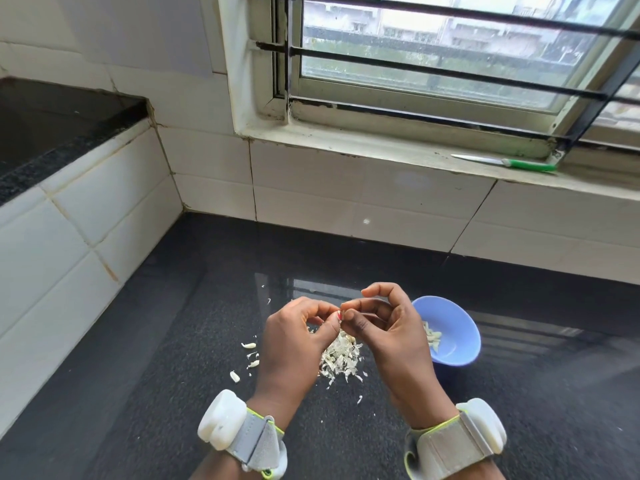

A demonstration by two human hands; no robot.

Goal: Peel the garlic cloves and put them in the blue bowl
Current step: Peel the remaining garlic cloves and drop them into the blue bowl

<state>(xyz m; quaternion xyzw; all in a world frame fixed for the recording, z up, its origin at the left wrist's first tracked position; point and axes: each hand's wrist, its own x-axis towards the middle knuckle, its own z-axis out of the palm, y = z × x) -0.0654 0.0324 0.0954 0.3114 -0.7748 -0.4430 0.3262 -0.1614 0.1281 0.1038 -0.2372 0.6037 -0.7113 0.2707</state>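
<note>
Left hand (294,337) and right hand (388,327) meet fingertip to fingertip, seemingly pinching one small clove (340,311). Skins (341,358) lie heaped beneath them. Bowl (453,332), just right of the right hand, holds peeled cloves (433,336). Knife (505,162) lies far beyond.

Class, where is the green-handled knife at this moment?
In the head view, the green-handled knife lies on the window sill at upper right, well beyond the blue bowl and both hands.

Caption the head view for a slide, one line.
Both hands, left hand and right hand, pinch a garlic clove above a peel pile, blue bowl alongside.
</note>
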